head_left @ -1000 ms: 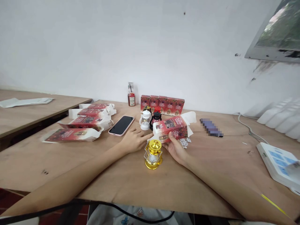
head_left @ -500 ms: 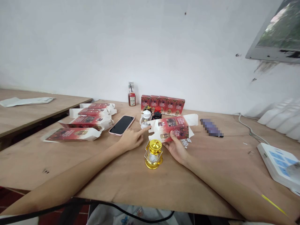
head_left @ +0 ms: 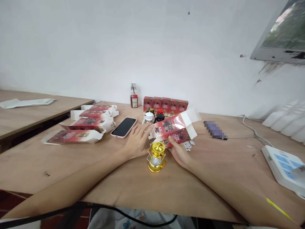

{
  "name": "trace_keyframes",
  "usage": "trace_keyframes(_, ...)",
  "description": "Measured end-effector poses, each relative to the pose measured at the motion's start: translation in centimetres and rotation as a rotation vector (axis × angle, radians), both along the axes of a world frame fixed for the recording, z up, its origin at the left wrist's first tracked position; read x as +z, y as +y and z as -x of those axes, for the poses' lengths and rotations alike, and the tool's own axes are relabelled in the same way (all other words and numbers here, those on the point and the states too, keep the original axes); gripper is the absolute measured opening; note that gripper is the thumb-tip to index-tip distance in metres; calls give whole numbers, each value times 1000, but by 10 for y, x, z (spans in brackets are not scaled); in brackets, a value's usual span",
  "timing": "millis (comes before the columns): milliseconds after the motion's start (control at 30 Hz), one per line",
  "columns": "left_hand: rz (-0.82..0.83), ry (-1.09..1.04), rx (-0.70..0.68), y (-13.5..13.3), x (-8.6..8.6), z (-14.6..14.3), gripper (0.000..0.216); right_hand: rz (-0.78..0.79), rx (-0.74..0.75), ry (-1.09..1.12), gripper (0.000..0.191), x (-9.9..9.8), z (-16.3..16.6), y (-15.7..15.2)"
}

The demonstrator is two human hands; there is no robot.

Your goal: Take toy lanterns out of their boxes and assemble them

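My right hand [head_left: 179, 152] grips a red printed carton [head_left: 172, 128] with its white end flaps open, thumb on the near face. At the carton's left end is my left hand [head_left: 138, 140], its fingers spread; whether the fingertips touch the flaps I cannot tell. A small gold lantern [head_left: 156, 157] stands upright on the table just in front of the carton, between my forearms. Behind the carton are a white lantern [head_left: 149, 117] and a black lantern with a red top [head_left: 159, 117], both partly hidden. Some small white pieces [head_left: 189, 145] lie under the carton's right end.
Several opened red cartons [head_left: 73, 136] lie at left, and a row of closed red boxes [head_left: 166, 105] stands by the wall. Also on the table are a phone [head_left: 124, 127], a bottle [head_left: 134, 99], a blurred purple item [head_left: 215, 130] and a white power strip [head_left: 283, 168].
The carton has tilted, its right end rising and its top face turning more toward me. My left hand has gone from a pointing finger to spread fingers. The gold lantern stays put.
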State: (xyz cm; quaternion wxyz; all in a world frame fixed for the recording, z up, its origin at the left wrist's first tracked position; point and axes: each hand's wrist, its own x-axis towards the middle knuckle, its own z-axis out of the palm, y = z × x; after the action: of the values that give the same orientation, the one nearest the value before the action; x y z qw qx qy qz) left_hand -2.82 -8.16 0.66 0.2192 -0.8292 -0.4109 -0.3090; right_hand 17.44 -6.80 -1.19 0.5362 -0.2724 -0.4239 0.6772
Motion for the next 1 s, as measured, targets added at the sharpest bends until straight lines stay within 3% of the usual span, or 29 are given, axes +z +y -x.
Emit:
trace_keyframes(267, 34, 27, 47, 1, -2, -12, 87, -232, 108, -167, 43, -6, 1, 0)
trace_keyframes(567, -8, -21, 14, -1, 4, -7, 67, -207, 218, -176, 29, -5, -3, -3)
trace_keyframes(833, -180, -87, -48, 2, 11, 6, 55, -173, 270, -155, 34, -2, -8, -5)
trace_keyframes(1000, -140, -231, -37, -1, 20, 14, 48, -208, 301, -192, 40, 3, -9, -6)
